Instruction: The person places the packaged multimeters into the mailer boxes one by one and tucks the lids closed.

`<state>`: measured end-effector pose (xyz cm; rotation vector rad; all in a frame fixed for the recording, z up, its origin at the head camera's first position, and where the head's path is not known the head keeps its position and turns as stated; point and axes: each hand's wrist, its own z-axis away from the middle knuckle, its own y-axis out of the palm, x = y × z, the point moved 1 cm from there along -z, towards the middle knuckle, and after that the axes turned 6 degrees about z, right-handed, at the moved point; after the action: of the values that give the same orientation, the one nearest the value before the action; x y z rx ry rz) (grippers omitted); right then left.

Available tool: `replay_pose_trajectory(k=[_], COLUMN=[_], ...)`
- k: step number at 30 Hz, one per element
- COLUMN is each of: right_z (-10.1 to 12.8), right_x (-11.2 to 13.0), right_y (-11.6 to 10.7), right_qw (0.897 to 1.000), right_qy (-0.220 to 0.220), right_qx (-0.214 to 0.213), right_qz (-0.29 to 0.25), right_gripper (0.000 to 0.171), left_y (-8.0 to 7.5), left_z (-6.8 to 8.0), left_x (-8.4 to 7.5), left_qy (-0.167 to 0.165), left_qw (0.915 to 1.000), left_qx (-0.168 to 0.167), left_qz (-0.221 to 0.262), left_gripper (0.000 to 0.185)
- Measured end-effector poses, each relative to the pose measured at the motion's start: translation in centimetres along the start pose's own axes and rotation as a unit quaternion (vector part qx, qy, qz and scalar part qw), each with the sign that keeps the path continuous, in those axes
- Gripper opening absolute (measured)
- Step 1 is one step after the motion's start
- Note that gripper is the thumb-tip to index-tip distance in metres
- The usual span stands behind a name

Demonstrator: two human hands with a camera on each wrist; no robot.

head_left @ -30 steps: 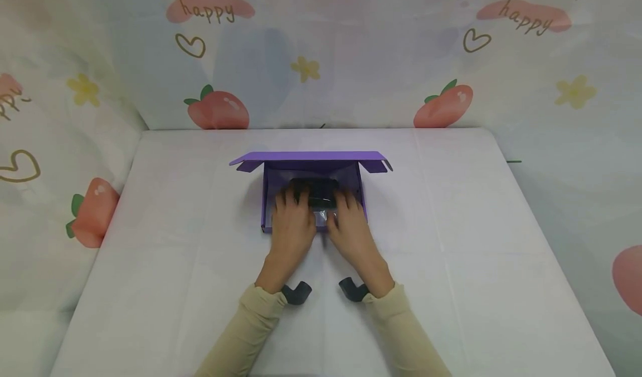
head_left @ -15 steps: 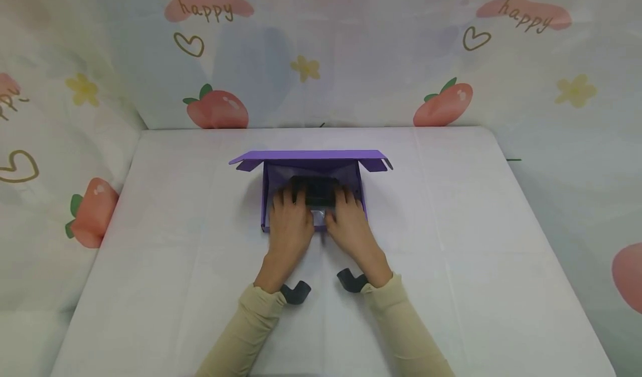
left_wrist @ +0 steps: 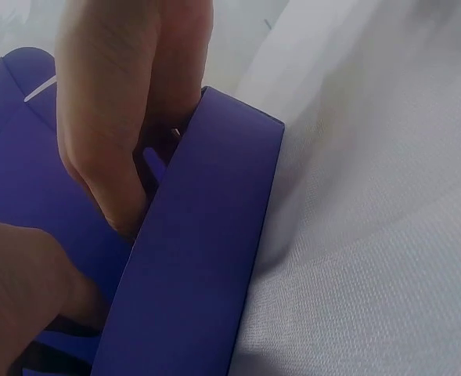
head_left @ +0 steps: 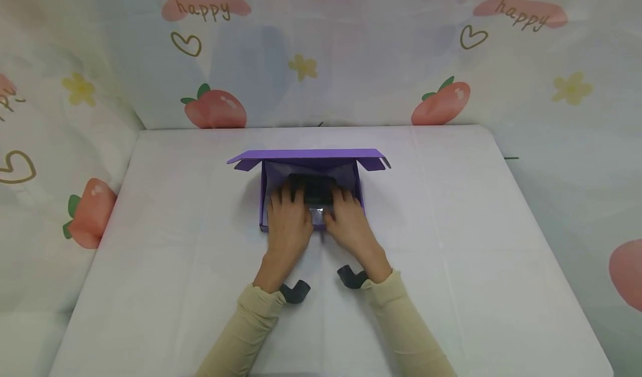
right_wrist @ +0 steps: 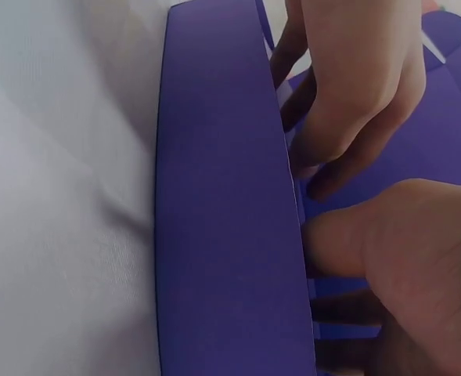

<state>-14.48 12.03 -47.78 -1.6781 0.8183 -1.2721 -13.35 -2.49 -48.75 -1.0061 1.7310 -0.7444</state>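
Note:
A purple cardboard box point(head_left: 263, 201) lies open on the white table, its lid point(head_left: 308, 154) standing up at the back. Inside is a black item point(head_left: 316, 190) in clear wrap. My left hand point(head_left: 288, 201) grips the item's left side and my right hand point(head_left: 345, 203) grips its right side, fingers reaching down into the box. In the left wrist view the box's front wall point(left_wrist: 203, 251) fills the middle, with my left hand point(left_wrist: 19, 290) and the right hand's fingers point(left_wrist: 113, 117) behind it. The right wrist view shows the same wall point(right_wrist: 222, 219), my right hand point(right_wrist: 394, 258) and my left hand point(right_wrist: 347, 86).
The white cloth-covered table point(head_left: 451, 226) spreads on both sides of the box. A strawberry-print curtain point(head_left: 351, 59) closes off the back and sides. Black wrist straps point(head_left: 296, 292) show at both cuffs.
Both hands have slid slightly forward, deeper into the box, with the black item between them. The box has stayed where it was.

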Motion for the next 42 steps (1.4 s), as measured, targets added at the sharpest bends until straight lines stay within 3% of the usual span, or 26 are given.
replay_pose_trajectory(k=[10,17,24,33,42], right_z=[-0.4,-0.1,0.0,-0.2,-0.3], right_x=[-0.2,0.1,0.7,0.6,0.3], right_y=[0.2,0.6,0.9,1.1,1.2], right_qw=[1.000,1.000,0.998,0.998,0.999], right_qy=[-0.010,-0.008,0.004,-0.028,-0.026], right_qx=[-0.003,-0.013,-0.029,-0.028,-0.022], right_qz=[0.006,0.025,0.057,0.042,0.036], right_gripper=[0.052,0.048,0.044,0.047,0.049], left_y=[0.8,1.3,1.4,1.5,1.5], left_z=[-1.3,-1.7,-1.5,-1.5,-2.0], left_x=[-0.2,0.2,0.5,0.9,1.3], left_qy=[0.006,-0.032,-0.039,-0.045,-0.045], left_qw=[0.9997,0.9994,0.9990,0.9989,0.9975], left_qx=[-0.020,-0.005,-0.011,-0.011,-0.021], left_qz=[-0.010,-0.014,-0.016,0.008,0.050], left_gripper=[0.045,0.047,0.041,0.043,0.041])
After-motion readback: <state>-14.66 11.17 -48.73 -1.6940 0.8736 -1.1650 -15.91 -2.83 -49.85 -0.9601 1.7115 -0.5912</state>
